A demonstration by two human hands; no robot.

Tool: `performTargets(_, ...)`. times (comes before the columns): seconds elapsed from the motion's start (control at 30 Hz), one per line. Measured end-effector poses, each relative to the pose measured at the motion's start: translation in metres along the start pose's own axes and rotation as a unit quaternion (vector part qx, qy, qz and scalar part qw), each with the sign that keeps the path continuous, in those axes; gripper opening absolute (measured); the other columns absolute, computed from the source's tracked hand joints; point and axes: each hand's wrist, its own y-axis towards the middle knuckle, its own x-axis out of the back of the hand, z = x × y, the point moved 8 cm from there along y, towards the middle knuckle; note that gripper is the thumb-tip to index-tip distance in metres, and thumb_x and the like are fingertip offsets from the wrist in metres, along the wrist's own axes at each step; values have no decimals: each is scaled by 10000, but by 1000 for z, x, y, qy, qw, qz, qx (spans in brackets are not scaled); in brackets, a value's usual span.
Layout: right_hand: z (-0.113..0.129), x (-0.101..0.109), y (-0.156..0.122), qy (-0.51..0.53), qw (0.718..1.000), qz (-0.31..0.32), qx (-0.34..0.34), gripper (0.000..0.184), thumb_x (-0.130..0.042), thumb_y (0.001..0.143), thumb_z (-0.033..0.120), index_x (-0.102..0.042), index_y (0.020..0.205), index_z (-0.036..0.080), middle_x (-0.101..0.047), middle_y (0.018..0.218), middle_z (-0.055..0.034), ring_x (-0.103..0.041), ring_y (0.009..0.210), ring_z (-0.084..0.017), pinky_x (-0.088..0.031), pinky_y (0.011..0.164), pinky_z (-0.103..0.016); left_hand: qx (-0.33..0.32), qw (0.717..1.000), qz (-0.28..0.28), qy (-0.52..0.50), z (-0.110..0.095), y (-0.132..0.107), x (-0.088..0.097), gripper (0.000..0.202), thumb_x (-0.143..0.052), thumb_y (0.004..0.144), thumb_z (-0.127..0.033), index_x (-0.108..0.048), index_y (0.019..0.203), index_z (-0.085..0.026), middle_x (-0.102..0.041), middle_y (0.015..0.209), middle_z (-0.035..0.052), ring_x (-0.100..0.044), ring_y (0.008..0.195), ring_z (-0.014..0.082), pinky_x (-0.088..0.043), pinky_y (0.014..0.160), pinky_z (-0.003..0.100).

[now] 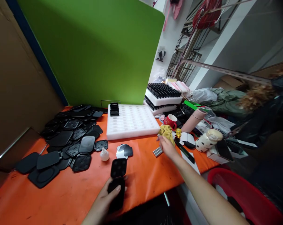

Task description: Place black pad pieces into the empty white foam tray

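Observation:
In my left hand [108,195] is a black hinged case [118,168], its square lid flipped up and its thumb-side half lying in my palm. My right hand [166,146] is stretched out across the table, fingers closed at the near edge of a crumpled yellow cloth [166,132]. Just left of that hand lie small silver metal bars [157,152]. Between the hands and the foam sit a pile of shiny, mirror-like pieces [124,151] and a small translucent bottle [104,154].
Many black cases [59,137] are heaped on the left of the orange table [141,175]. A white foam tray [132,134] holds several black pieces in one corner. Filled trays [163,98], a red mug [171,120], a pink bottle [193,120] and a cream bottle [208,140] stand right.

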Motion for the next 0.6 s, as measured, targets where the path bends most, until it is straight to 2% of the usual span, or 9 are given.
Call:
performTargets(0.07,11,-35,-41,20,996,89,15,440,-345,852,546,-600,789,193,-533,556,4,-509,528,-147,-397,495,-243,4,1000,15,-16,-2,-4,-7,558,-696,651,-386,-521,1141,-185,-645,1090,110,-631,911,286,-439,886,419)
performTargets(0.13,31,-71,-86,54,978,191,60,341,-407,855,486,-609,816,214,-613,720,-14,-555,655,-153,-427,587,-247,11,999,48,-8,-2,-9,-17,570,-663,693,-370,-479,1201,-187,-617,1145,112,-593,1004,277,-412,928,403)
performTargets(0.17,41,-83,-104,65,971,215,80,291,-404,871,440,-608,874,232,-634,815,-19,-572,739,-163,-432,650,-258,11,998,65,8,-2,-13,-22,566,-640,720,-365,-461,1226,-185,-590,1188,111,-549,1079,271,-386,961,391)
performTargets(0.2,49,-91,-116,60,970,217,88,273,-389,883,412,-604,881,243,-638,827,-18,-575,752,-166,-430,658,-261,7,996,77,32,-2,-17,-25,565,-617,744,-360,-441,1251,-182,-554,1236,108,-489,1152,261,-351,996,379)
performTargets(0.3,62,-100,-131,-20,977,188,98,274,-351,901,381,-594,874,259,-638,815,-20,-574,736,-170,-414,637,-266,-25,987,70,141,0,-28,-24,600,-566,791,-345,-351,1329,-189,-376,1393,74,-279,1301,225,-218,1077,354)
performTargets(0.37,67,-100,-131,-98,971,185,113,283,-339,906,371,-594,863,256,-636,814,-21,-573,737,-172,-396,630,-270,-49,972,50,224,2,-33,-19,591,-531,810,-326,-322,1348,-200,-294,1436,54,-221,1323,223,-176,1091,374)
performTargets(0.5,77,-98,-134,-208,945,201,155,306,-328,911,346,-590,822,215,-623,785,-24,-570,704,-169,-349,602,-269,-120,921,46,369,-3,-40,-18,508,-409,864,-253,-293,1358,-223,-310,1427,59,-279,1301,226,-212,1077,427)
performTargets(0.6,87,-101,-140,-175,940,234,174,309,-379,883,443,-575,853,206,-623,806,-13,-564,698,-150,-332,587,-244,-139,897,56,416,-11,-46,-24,484,-346,891,-238,-251,1365,-240,-359,1396,76,-362,1257,215,-309,1035,412)
